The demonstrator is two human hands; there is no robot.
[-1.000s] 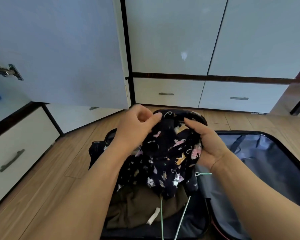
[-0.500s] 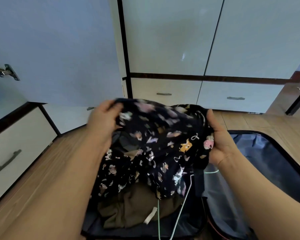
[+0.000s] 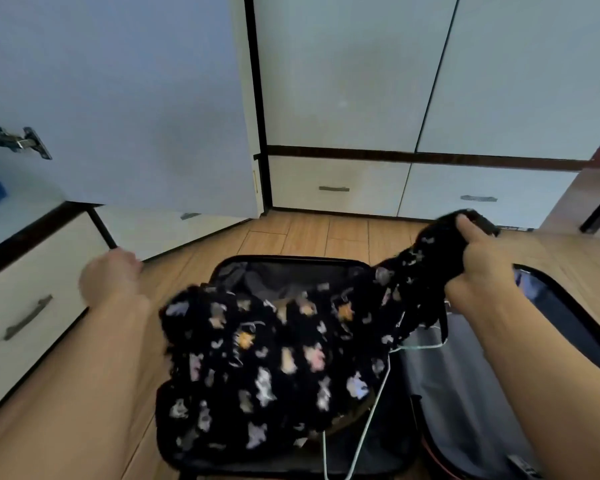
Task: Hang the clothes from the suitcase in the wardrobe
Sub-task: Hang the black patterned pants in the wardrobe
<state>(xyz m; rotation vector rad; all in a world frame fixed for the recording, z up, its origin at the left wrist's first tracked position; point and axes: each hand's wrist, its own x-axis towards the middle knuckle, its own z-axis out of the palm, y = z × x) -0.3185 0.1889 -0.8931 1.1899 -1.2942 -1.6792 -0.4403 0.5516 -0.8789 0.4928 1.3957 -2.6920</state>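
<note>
Our right hand (image 3: 478,268) grip clamps bunched edge of printed garment (image 3: 267,362), far right above suitcase (image 3: 568,327). Left hand (image 3: 110,280) blurred, grip state unclear. Fabric looks soft, light, floppy; we judge shoulder seams best hold.

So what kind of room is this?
Probably a bedroom. There is a tall white wardrobe with drawers under it, and an open suitcase on the wooden floor with a patterned garment being lifted out.

Two bare arms reach into view, each ending in a hand. The left hand (image 3: 110,278) looks blurry. The right hand (image 3: 478,268) looks sharper. No sleeves, rings, watches or bands show on the arms or hands.
</note>
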